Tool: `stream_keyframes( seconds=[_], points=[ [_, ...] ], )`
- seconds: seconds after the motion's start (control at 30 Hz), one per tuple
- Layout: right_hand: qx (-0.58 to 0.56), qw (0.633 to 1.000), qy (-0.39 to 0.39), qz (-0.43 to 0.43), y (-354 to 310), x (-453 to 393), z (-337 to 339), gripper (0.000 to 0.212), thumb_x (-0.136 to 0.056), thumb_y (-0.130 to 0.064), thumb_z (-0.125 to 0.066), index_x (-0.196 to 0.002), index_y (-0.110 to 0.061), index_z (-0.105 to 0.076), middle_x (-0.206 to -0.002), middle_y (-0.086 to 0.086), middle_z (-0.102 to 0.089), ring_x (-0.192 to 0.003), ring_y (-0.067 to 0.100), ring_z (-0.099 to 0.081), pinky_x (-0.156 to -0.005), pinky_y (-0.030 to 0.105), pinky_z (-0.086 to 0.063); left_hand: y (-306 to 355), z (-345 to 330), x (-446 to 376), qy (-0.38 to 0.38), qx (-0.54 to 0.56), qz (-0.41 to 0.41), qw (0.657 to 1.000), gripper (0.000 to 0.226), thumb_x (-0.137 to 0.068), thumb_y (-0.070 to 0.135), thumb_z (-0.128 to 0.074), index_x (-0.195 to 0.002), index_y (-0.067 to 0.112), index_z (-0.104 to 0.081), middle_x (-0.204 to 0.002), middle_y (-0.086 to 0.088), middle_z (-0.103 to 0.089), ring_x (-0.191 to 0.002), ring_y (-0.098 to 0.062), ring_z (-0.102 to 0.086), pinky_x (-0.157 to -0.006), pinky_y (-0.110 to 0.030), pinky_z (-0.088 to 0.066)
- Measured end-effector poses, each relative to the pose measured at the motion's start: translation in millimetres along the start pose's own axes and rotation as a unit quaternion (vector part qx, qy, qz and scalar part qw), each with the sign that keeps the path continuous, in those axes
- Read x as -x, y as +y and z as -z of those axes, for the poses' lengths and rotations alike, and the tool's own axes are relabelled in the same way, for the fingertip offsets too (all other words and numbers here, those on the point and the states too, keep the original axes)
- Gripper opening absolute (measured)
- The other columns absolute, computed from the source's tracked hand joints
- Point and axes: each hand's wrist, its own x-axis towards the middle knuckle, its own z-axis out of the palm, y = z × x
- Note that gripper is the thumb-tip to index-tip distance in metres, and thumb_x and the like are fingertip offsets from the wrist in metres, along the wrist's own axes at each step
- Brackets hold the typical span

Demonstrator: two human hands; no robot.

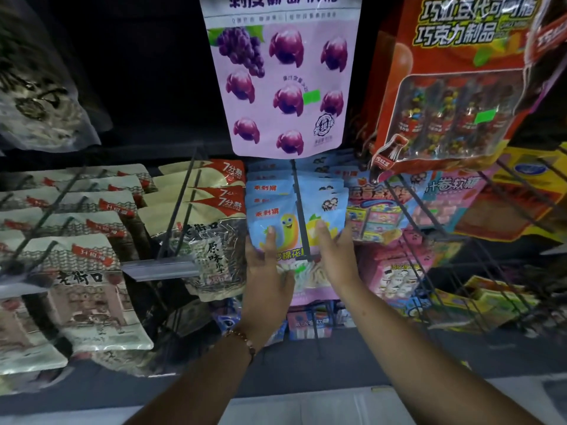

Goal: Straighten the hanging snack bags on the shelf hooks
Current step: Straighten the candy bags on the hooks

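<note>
Head view: at frame centre I see my left hand [265, 271] and right hand [336, 254] with fingers laid straight, pressing either side of the front blue snack bag [287, 222] on its hook [299, 207]. Upper centre, a purple grape-candy bag [285, 75]; left of centre, packs reading "7分熟" [222, 196].

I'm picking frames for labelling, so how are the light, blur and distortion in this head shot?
Head view: the middle is well lit, with the left hand and right hand on the blue snack bag fairly sharp; the purple grape bag is bright; the upper-left background is nearly black; the edges smear and bow from the wide lens.
</note>
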Motion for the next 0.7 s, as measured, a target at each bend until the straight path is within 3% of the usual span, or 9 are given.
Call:
stream_keyframes(
  seconds=[0.07,0.17,0.27,0.3,0.37,0.43,0.53,0.6,0.7],
  points=[
    [0.003,1.000,-0.003,-0.022,13,10,2,0.095,-0.077,-0.075,-0.061,-0.148,-0.020,-0.030,-0.138,0.001,-0.056,-0.122,0.022,-0.058,-0.098,0.042,-0.050,-5,4,-1,0.003,-0.018,-0.013,1.000,0.098,-0.095,0.024,-0.060,-0.148,0.053,0.018,-0.161,-0.008,0.004,-0.131,-0.036,-0.041,-0.086,-0.035,-0.053],
    [0.012,1.000,-0.023,-0.017,35,15,5,0.085,-0.080,-0.060,-0.066,-0.149,-0.026,-0.030,-0.139,-0.006,-0.055,-0.123,0.014,-0.057,-0.103,0.045,-0.047,-6,10,-2,-0.007,-0.036,-0.016,0.999,0.097,-0.096,0.025,-0.058,-0.143,0.058,0.021,-0.157,-0.012,-0.007,-0.117,-0.029,-0.047,-0.078,-0.028,-0.050],
    [0.028,0.999,-0.041,-0.023,34,15,10,0.100,-0.071,-0.072,-0.067,-0.150,-0.025,-0.026,-0.141,-0.005,-0.052,-0.123,0.014,-0.057,-0.102,0.045,-0.049,-2,12,0,-0.014,-0.049,-0.016,0.999,0.096,-0.097,0.029,-0.059,-0.145,0.054,0.020,-0.151,-0.007,-0.014,-0.095,-0.016,-0.045,-0.078,-0.028,-0.049],
    [0.031,0.998,-0.046,-0.022,31,15,13,0.095,-0.076,-0.067,-0.067,-0.150,-0.023,-0.028,-0.137,-0.005,-0.055,-0.118,0.013,-0.060,-0.099,0.042,-0.050,0,12,2,-0.016,-0.053,-0.014,0.998,0.095,-0.096,0.030,-0.059,-0.147,0.051,0.018,-0.149,-0.004,-0.014,-0.095,-0.017,-0.047,-0.079,-0.028,-0.049],
    [0.044,0.997,-0.059,-0.023,26,15,19,0.082,-0.084,-0.054,-0.065,-0.149,-0.020,-0.029,-0.134,-0.004,-0.056,-0.114,0.014,-0.061,-0.094,0.036,-0.051,3,14,5,-0.015,-0.063,-0.009,0.998,0.093,-0.096,0.031,-0.061,-0.151,0.048,0.011,-0.153,0.001,-0.008,-0.119,-0.026,-0.049,-0.082,-0.029,-0.048],
    [0.075,0.994,-0.077,-0.017,24,18,26,0.081,-0.086,-0.051,-0.063,-0.151,-0.020,-0.027,-0.135,-0.002,-0.053,-0.117,0.018,-0.058,-0.095,0.037,-0.049,6,19,9,-0.013,-0.076,-0.018,0.997,0.089,-0.095,0.032,-0.061,-0.151,0.052,0.005,-0.163,-0.002,0.006,-0.145,-0.032,-0.028,-0.091,-0.038,-0.049],
    [0.132,0.987,-0.095,0.016,27,29,42,0.070,-0.088,-0.042,-0.062,-0.148,-0.024,-0.031,-0.125,-0.007,-0.054,-0.117,0.016,-0.053,-0.098,0.033,-0.044,5,30,25,-0.032,-0.100,-0.030,0.994,0.085,-0.096,0.032,-0.060,-0.147,0.060,0.003,-0.164,0.003,0.018,-0.151,-0.016,0.005,-0.106,-0.042,-0.041],
    [0.163,0.980,-0.104,0.043,35,37,53,0.068,-0.088,-0.041,-0.063,-0.147,-0.026,-0.033,-0.138,-0.006,-0.049,-0.129,0.014,-0.046,-0.105,0.035,-0.039,1,39,40,-0.042,-0.136,-0.025,0.990,0.082,-0.096,0.035,-0.060,-0.151,0.054,-0.001,-0.165,0.003,0.014,-0.152,-0.021,-0.002,-0.106,-0.045,-0.041],
    [0.260,0.958,-0.097,0.073,44,58,66,0.081,-0.089,-0.045,-0.061,-0.154,-0.019,-0.021,-0.157,0.005,-0.030,-0.145,0.025,-0.027,-0.117,0.048,-0.030,-13,51,72,-0.066,-0.214,-0.042,0.974,0.071,-0.097,0.037,-0.058,-0.156,0.035,-0.019,-0.165,-0.006,-0.006,-0.146,-0.036,-0.025,-0.099,-0.049,-0.045]
  ],
)
